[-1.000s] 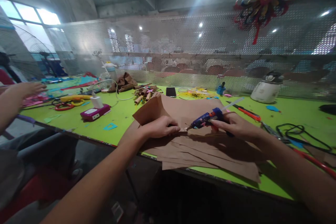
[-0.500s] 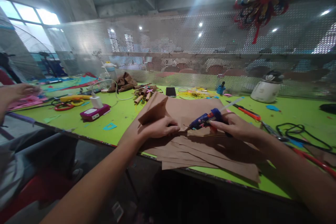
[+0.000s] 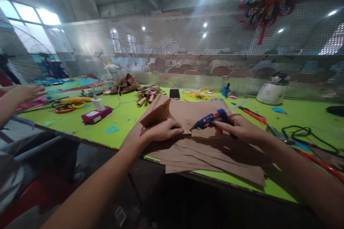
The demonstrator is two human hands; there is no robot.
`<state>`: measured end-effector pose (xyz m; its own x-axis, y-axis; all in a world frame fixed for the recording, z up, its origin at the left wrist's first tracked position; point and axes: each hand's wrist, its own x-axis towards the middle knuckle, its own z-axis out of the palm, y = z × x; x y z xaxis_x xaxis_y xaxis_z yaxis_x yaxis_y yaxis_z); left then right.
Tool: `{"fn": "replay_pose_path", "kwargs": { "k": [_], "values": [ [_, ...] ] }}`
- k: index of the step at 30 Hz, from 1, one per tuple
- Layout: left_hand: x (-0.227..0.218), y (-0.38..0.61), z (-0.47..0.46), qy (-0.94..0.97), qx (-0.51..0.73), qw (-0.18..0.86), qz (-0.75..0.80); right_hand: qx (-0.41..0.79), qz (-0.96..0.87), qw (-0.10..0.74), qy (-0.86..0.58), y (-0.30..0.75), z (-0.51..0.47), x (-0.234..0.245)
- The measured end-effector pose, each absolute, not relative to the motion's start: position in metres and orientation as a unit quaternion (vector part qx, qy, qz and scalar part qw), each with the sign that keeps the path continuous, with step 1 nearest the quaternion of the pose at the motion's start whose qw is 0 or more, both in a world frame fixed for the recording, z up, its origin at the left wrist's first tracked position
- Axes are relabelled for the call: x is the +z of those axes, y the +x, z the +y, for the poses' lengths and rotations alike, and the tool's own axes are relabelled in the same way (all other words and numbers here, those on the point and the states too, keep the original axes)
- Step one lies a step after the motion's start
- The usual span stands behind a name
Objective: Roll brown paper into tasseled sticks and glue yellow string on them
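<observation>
My right hand (image 3: 238, 128) grips a dark blue hot glue gun (image 3: 211, 120), a clear glue stick poking out of its back end. The gun's nozzle points left and down, just beside the fingertips of my left hand (image 3: 168, 130). Those fingers are bent and closed on the edge of the brown paper (image 3: 199, 109), where a narrow strip or fold shows. A small pale spot, perhaps glue, lies by the nozzle. More brown sheets are layered below my hands, overhanging the front table edge. At the left, one paper corner is folded up over my wrist.
A purple power strip (image 3: 97, 115) with a white plug, scissors (image 3: 70, 106) and brown paper rolls (image 3: 146, 96) lie left. Behind are a phone (image 3: 174, 94) and yellow strings (image 3: 200, 95). A box cutter (image 3: 254, 115), black cord and white kettle (image 3: 272, 89) stand right. A co-worker's hand (image 3: 25, 93) is far left.
The glue gun has lifted slightly, its nozzle now a little above the paper edge, and the pale spot shows. My left hand has stayed put. The co-worker's hand has shifted.
</observation>
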<state>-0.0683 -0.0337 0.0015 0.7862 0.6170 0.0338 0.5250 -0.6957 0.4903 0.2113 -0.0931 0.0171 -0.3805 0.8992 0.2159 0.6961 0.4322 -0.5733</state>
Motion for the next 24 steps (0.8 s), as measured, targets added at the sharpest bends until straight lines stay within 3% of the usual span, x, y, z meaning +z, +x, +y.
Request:
{"fn": "replay_pose_path", "kwargs": {
  "k": [4, 10, 14, 18, 24],
  "values": [
    [0.0045, -0.0673, -0.035, 0.916, 0.097, 0.237, 0.31, 0.232, -0.804, 0.212, -0.505, 0.2135, -0.0935, 0.0158],
    [0.0044, -0.0676, -0.0336, 0.916, 0.091, 0.245, 0.306, 0.233, -0.809, 0.265, -0.47, 0.2117, -0.0931, 0.0171],
    [0.0038, -0.0676, -0.0333, 0.914, 0.095, 0.249, 0.305, 0.198, -0.816, 0.244, -0.484, 0.2121, -0.0905, 0.0153],
    [0.0046, -0.0678, -0.0343, 0.912, 0.1, 0.251, 0.307, 0.248, -0.812, 0.224, -0.478, 0.2158, -0.0921, 0.0183],
    [0.0057, -0.0662, -0.0359, 0.902, 0.114, 0.28, 0.308, 0.309, -0.762, 0.297, -0.486, 0.2205, -0.0936, 0.0213]
  ]
}}
